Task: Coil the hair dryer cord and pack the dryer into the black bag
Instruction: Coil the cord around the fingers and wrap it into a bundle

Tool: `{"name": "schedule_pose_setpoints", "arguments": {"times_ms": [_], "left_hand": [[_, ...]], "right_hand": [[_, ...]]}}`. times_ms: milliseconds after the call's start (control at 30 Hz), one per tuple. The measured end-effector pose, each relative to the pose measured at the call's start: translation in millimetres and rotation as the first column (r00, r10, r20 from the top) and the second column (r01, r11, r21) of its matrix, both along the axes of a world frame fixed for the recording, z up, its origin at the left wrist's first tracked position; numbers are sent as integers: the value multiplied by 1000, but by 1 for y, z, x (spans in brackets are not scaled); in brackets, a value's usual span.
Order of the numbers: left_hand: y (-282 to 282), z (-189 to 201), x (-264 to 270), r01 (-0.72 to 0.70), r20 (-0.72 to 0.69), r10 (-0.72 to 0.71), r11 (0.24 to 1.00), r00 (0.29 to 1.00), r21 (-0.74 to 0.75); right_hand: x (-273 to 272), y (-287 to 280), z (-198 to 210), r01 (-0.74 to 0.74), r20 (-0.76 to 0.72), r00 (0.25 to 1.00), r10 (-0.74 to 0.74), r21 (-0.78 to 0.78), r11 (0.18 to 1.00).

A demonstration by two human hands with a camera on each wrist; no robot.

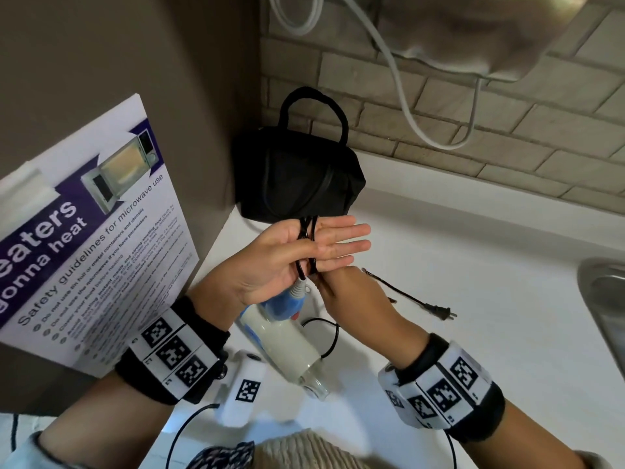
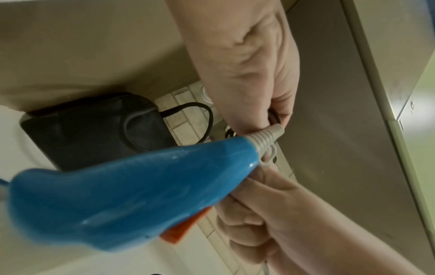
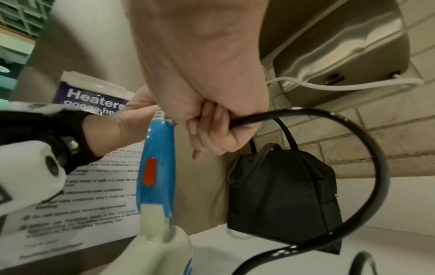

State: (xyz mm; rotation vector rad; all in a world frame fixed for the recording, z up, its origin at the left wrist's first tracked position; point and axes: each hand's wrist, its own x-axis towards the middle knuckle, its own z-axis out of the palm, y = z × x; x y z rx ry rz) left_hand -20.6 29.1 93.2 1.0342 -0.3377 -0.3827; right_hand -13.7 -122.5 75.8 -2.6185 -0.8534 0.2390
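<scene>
The hair dryer point(image 1: 287, 346) hangs by its cord point(image 1: 306, 245) just below the left hand point(image 1: 287, 255), its blue handle point(image 2: 132, 195) uppermost, its cream body beneath and its nozzle pointing down toward the person, above the white counter point(image 1: 456, 265). The grey ribbed strain relief point(image 2: 266, 135) at the handle's end sits right against the heel of that hand. The left hand is held flat, palm up, fingers straight and together, with several turns of the black cord looped around the palm. Directly under it, the right hand point(image 3: 212, 126) has its fingers curled tight around the cord, which in the right wrist view sweeps out from the fist in a wide loop point(image 3: 367, 148). Beyond the right forearm, the cord's free end trails over the counter to the plug point(image 1: 441, 313). Past the left fingertips, the black bag point(image 1: 297, 177) stands in the corner, handles up, zipped as far as can be seen. Left of the grip, a microwave safety poster point(image 1: 91, 238) is fixed to the side panel. Far right lies a steel sink point(image 1: 605, 306).
</scene>
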Motion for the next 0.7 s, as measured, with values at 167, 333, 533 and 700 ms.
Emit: {"name": "schedule_pose_setpoints", "arguments": {"times_ms": [167,333,533,700], "left_hand": [[5,-6,0,-86,-48,85,996,995,-19],[4,-5,5,-206,-82,206,979,975,3],[7,-5,6,-178,-32,182,979,983,102],[4,4,-3,-68,-57,77,987,995,146]], "right_hand": [[-17,-1,9,-26,-6,1000,26,-60,998],[-35,-11,33,-53,-35,998,49,-118,992],[-31,-16,63,-54,144,988,49,30,998],[-8,-16,78,-39,321,947,27,32,999]]}}
